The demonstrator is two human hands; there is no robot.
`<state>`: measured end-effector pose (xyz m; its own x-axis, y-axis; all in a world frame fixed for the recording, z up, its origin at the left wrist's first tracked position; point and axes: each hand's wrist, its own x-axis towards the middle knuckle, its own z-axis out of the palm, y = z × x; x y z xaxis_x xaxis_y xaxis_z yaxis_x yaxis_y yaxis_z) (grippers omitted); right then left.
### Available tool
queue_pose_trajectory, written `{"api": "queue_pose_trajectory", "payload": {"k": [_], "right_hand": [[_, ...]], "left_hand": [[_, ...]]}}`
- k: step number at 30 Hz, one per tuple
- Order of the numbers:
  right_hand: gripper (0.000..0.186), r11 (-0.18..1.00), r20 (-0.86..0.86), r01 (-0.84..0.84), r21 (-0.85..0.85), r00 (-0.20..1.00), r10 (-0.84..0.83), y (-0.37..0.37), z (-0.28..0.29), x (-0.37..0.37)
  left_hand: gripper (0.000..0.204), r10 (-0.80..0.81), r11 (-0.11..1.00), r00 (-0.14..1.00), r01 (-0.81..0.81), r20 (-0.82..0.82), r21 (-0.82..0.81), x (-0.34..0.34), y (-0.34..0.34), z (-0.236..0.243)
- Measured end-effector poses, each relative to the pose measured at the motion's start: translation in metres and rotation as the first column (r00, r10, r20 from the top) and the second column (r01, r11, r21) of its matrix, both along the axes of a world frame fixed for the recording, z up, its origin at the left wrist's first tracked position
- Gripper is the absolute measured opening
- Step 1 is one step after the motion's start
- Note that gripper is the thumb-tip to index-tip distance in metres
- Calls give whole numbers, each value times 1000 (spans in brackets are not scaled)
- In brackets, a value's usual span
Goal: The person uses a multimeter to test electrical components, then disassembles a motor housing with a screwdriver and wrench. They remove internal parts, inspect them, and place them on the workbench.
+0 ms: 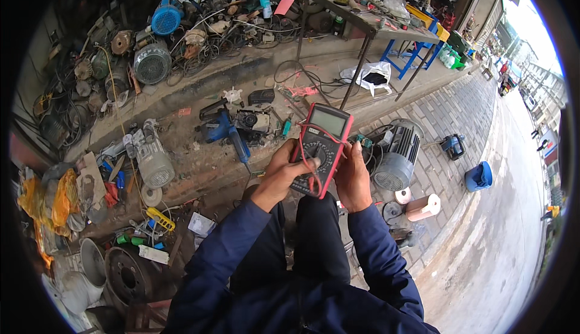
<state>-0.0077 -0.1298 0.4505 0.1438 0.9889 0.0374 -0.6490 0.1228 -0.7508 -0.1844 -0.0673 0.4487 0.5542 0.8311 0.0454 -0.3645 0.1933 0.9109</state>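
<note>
A red and black multimeter (321,123) with a red lead across its face is held up above my thighs. My left hand (279,173) grips its left side, thumb reaching over to the round dial. My right hand (353,180) is closed on its right edge. Just beyond to the right lies a grey electric motor (396,158) with a cable and a small terminal box. Behind the meter, on the concrete step, are a blue power tool (232,140) and an opened black metal part (254,120).
Piled motors (151,62) and cables line the back. A metal table (377,16) stands above right. A second grey motor (156,168) and mixed scrap lie left. On the paving at right are a blue bucket (477,180) and paper rolls (423,207); a street runs beyond.
</note>
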Motion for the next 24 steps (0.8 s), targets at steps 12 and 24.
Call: {"api": "queue_pose_trajectory", "payload": {"k": [12,24], "right_hand": [[61,975,386,193,-110,912,-137,24,-15,33],[53,945,616,313,99,726,-305,148,119,175]], "left_hand": [[30,146,989,989,-146,8,10,85,37,-45],[27,133,990,970,-121,205,-72,88,101,-78]]}}
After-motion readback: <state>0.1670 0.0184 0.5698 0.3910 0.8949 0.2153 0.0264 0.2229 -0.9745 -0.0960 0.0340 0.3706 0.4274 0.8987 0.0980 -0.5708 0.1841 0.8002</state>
